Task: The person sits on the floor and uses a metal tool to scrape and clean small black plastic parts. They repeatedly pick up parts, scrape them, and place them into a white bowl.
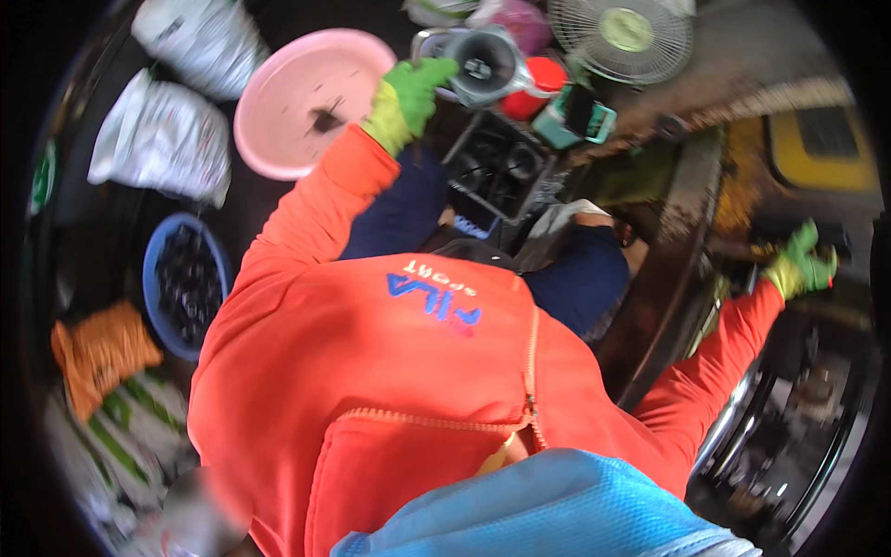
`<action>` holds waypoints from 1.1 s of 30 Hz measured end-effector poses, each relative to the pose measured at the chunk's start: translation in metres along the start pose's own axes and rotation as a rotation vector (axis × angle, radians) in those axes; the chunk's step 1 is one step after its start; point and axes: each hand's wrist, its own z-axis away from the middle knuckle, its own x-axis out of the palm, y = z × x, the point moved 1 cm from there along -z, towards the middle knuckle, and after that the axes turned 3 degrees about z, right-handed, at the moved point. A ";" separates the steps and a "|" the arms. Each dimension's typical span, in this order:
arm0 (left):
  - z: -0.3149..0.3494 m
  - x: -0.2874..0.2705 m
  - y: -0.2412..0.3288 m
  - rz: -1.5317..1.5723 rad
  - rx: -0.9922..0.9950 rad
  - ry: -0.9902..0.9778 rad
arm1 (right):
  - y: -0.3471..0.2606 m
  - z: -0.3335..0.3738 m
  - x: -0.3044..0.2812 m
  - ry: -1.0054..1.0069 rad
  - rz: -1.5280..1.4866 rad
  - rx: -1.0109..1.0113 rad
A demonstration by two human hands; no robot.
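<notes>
My left hand [408, 100], in a green and yellow glove, is closed at the side of a grey, round, deep jug-like vessel [483, 67]. The vessel's mouth faces up and small pale shapes show at its bottom. A pink basin [314, 97] with dark bits in it stands just left of this hand. Far out to the right, my right hand [802, 264], gloved alike, has its fingers apart beside a dark ledge [789, 230]. Nothing plain shows in its grip, though the picture is slightly blurred there.
A blue tub [150, 265] of dark shells or pieces stands left. White sacks [167, 139] and an orange bag [107, 353] lie around it. Ahead are a dark sectioned crate [497, 165], a red container [538, 88] and a fan [624, 32]. A worn beam [682, 218] runs along the right.
</notes>
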 end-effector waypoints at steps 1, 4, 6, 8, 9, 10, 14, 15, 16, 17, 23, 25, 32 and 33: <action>0.026 -0.024 -0.032 -0.179 -0.078 -0.028 | 0.021 -0.004 0.004 0.095 0.138 -0.033; 0.112 -0.088 -0.112 -0.034 -0.818 -0.071 | 0.085 -0.017 0.033 -0.027 -0.125 0.342; 0.161 -0.121 -0.152 -0.352 -0.922 -0.273 | 0.120 -0.019 0.057 -0.335 -0.727 0.761; 0.197 -0.136 -0.185 -0.668 -0.895 -0.609 | 0.148 -0.024 0.065 -0.295 -0.654 0.707; 0.210 -0.138 -0.201 -0.736 -0.929 -0.747 | 0.160 -0.028 0.067 -0.257 -0.628 0.709; 0.221 -0.136 -0.216 -0.798 -0.967 -0.888 | 0.170 -0.031 0.068 -0.246 -0.620 0.705; 0.239 -0.114 -0.258 -0.548 -1.587 -0.648 | 0.190 -0.034 0.061 -0.246 -0.698 0.698; 0.239 -0.111 -0.261 -0.532 -1.554 -0.652 | 0.187 -0.031 0.057 -0.263 -0.755 0.684; 0.236 -0.106 -0.261 -0.515 -1.520 -0.658 | 0.183 -0.026 0.054 -0.231 -0.787 0.745; 0.231 -0.105 -0.257 -0.493 -1.455 -0.689 | 0.174 -0.019 0.048 -0.241 -0.763 0.674; 0.130 -0.107 -0.182 -0.078 -1.170 -0.087 | 0.074 0.050 0.001 0.036 -0.571 0.602; 0.085 -0.095 -0.145 0.361 -1.090 0.101 | 0.038 0.075 -0.016 0.074 -0.563 0.474; 0.014 0.037 -0.064 1.769 -1.227 0.363 | -0.035 0.177 -0.040 0.577 0.394 -0.524; 0.018 0.069 -0.056 1.930 -1.315 0.412 | -0.036 0.184 -0.040 0.399 0.280 -0.579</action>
